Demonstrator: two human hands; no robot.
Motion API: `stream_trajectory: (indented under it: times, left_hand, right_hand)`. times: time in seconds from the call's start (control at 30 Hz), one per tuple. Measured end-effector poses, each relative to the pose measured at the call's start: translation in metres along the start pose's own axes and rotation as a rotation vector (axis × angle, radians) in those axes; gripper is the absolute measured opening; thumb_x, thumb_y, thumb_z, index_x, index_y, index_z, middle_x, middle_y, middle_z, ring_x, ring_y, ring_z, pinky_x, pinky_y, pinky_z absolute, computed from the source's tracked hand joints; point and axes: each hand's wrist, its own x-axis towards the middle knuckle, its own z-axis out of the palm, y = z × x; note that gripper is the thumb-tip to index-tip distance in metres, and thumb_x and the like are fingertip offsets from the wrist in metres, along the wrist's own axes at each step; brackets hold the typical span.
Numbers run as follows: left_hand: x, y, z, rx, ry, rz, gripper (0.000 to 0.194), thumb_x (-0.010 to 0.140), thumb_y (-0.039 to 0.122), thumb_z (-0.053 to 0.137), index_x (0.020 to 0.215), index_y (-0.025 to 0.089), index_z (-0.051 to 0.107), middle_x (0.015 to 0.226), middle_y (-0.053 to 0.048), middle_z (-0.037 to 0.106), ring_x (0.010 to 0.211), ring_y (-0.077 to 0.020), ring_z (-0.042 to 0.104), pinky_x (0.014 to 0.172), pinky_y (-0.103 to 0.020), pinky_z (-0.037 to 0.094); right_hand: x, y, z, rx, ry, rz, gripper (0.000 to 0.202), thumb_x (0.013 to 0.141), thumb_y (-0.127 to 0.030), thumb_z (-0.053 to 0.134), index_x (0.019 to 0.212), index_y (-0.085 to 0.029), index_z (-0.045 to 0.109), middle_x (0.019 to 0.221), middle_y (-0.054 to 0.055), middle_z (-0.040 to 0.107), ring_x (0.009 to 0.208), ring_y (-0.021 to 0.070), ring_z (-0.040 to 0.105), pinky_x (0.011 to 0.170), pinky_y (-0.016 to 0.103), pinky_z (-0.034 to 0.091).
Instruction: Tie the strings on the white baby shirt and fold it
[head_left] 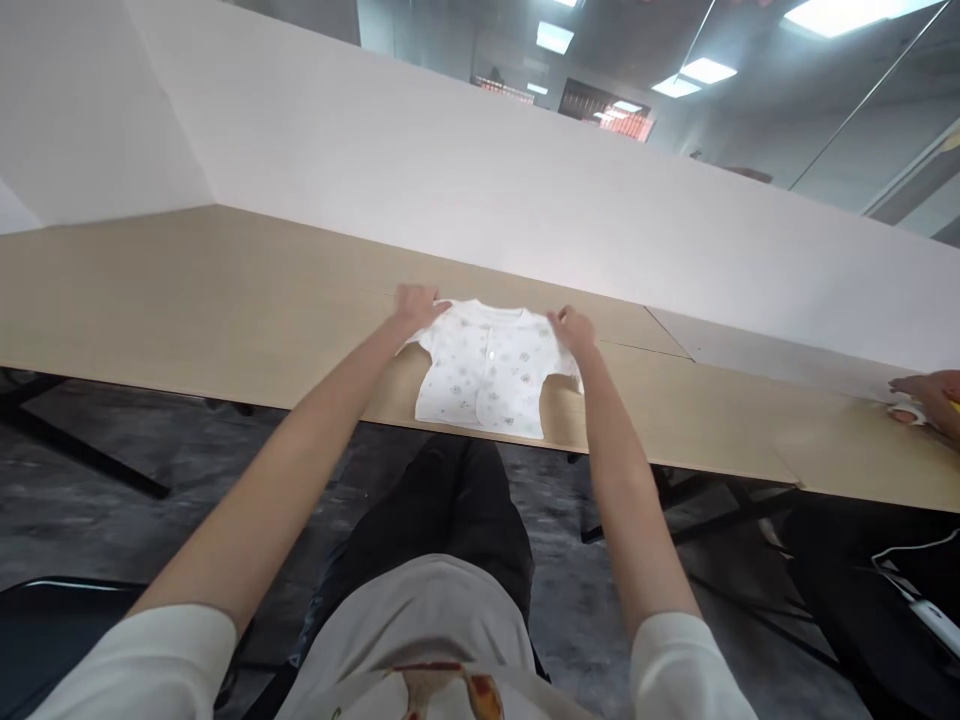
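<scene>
A small white baby shirt (484,370) with a faint print and a button front lies spread flat on the wooden table, collar toward the wall and hem near the table's front edge. At its left shoulder, my left hand (418,303) has its fingers closed on the sleeve top. On the opposite shoulder, my right hand (574,328) pinches the cloth in the same way. Both sleeves stick out sideways, partly covered by my hands and forearms.
The light wooden table (187,300) runs along a white wall (450,180) topped by glass. Another person's hand (934,395) rests at the far right by a small white item. A dark chair (67,640) stands at lower left.
</scene>
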Motion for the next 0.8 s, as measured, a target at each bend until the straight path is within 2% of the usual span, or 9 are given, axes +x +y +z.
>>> stream_trajectory:
  times: [0.07, 0.17, 0.27, 0.4, 0.53, 0.6, 0.67, 0.73, 0.8]
  left_hand:
    - [-0.002, -0.012, 0.026, 0.049, -0.093, -0.008, 0.051, 0.089, 0.059, 0.049, 0.105, 0.017, 0.073, 0.104, -0.014, 0.073, 0.112, -0.0325, 0.062, 0.101, -0.042, 0.039]
    - [-0.009, -0.041, 0.049, 0.123, -0.218, -0.01, 0.059, 0.087, 0.063, 0.048, 0.11, 0.015, 0.074, 0.119, -0.019, 0.07, 0.122, -0.0377, 0.057, 0.105, -0.048, 0.036]
    - [-0.014, -0.076, 0.057, 0.134, -0.307, -0.037, 0.063, 0.086, 0.065, 0.047, 0.113, 0.014, 0.073, 0.126, -0.02, 0.067, 0.126, -0.0393, 0.053, 0.104, -0.049, 0.037]
    - [-0.016, -0.106, 0.055, 0.048, -0.353, -0.086, 0.067, 0.076, 0.072, 0.057, 0.107, 0.016, 0.075, 0.115, -0.015, 0.073, 0.115, -0.0351, 0.06, 0.1, -0.044, 0.042]
    - [-0.017, -0.11, 0.046, -0.006, -0.216, -0.048, 0.063, 0.073, 0.076, 0.058, 0.104, 0.022, 0.073, 0.124, -0.005, 0.068, 0.118, -0.0305, 0.054, 0.104, -0.049, 0.038]
    - [-0.019, -0.105, 0.043, -0.007, -0.102, -0.038, 0.056, 0.078, 0.068, 0.061, 0.107, 0.021, 0.07, 0.136, -0.006, 0.06, 0.126, -0.0306, 0.047, 0.107, -0.05, 0.035]
    - [-0.023, -0.097, 0.044, -0.012, -0.011, -0.058, 0.052, 0.081, 0.053, 0.067, 0.119, 0.017, 0.064, 0.148, -0.011, 0.047, 0.133, -0.0319, 0.042, 0.109, -0.048, 0.034]
    - [-0.029, -0.089, 0.049, -0.032, 0.008, -0.073, 0.061, 0.083, 0.042, 0.068, 0.136, 0.017, 0.051, 0.156, -0.015, 0.034, 0.138, -0.0332, 0.038, 0.11, -0.047, 0.034]
    - [-0.036, -0.082, 0.058, -0.061, -0.052, -0.08, 0.07, 0.087, 0.04, 0.063, 0.148, 0.019, 0.037, 0.159, -0.018, 0.029, 0.14, -0.0339, 0.039, 0.109, -0.046, 0.035]
  right_hand:
    - [-0.011, 0.013, 0.018, 0.018, -0.116, 0.049, 0.039, 0.096, -0.053, 0.052, 0.105, -0.018, 0.065, 0.096, 0.011, 0.073, 0.094, 0.024, 0.068, 0.083, 0.033, 0.049]
    - [-0.024, 0.042, 0.034, 0.092, -0.234, 0.067, 0.037, 0.09, -0.051, 0.062, 0.106, -0.018, 0.068, 0.1, 0.01, 0.074, 0.092, 0.0208, 0.068, 0.078, 0.028, 0.049]
    - [-0.029, 0.073, 0.041, 0.164, -0.292, 0.052, 0.035, 0.081, -0.041, 0.074, 0.105, -0.016, 0.07, 0.105, 0.01, 0.074, 0.086, 0.0179, 0.069, 0.074, 0.025, 0.048]
    - [-0.028, 0.096, 0.044, 0.214, -0.304, 0.058, 0.039, 0.07, -0.019, 0.076, 0.108, -0.014, 0.071, 0.104, 0.009, 0.074, 0.082, 0.0166, 0.069, 0.072, 0.024, 0.049]
    - [-0.023, 0.099, 0.038, 0.123, -0.206, 0.039, 0.032, 0.074, -0.012, 0.066, 0.105, -0.016, 0.072, 0.1, 0.007, 0.074, 0.088, 0.0185, 0.068, 0.079, 0.027, 0.05]
    - [-0.021, 0.096, 0.034, 0.035, -0.128, 0.027, 0.033, 0.078, -0.011, 0.059, 0.107, -0.017, 0.072, 0.103, 0.009, 0.073, 0.097, 0.0211, 0.066, 0.087, 0.032, 0.049]
    - [-0.022, 0.088, 0.034, -0.059, -0.045, 0.024, 0.039, 0.08, -0.009, 0.054, 0.115, -0.018, 0.069, 0.115, 0.013, 0.07, 0.111, 0.0258, 0.062, 0.096, 0.039, 0.047]
    - [-0.029, 0.074, 0.04, -0.131, -0.005, 0.006, 0.045, 0.082, -0.01, 0.053, 0.125, -0.017, 0.064, 0.13, 0.018, 0.062, 0.124, 0.0302, 0.055, 0.102, 0.045, 0.044]
    - [-0.041, 0.053, 0.051, -0.146, -0.032, -0.057, 0.045, 0.086, -0.013, 0.051, 0.13, -0.015, 0.06, 0.137, 0.019, 0.056, 0.128, 0.0312, 0.051, 0.105, 0.046, 0.042]
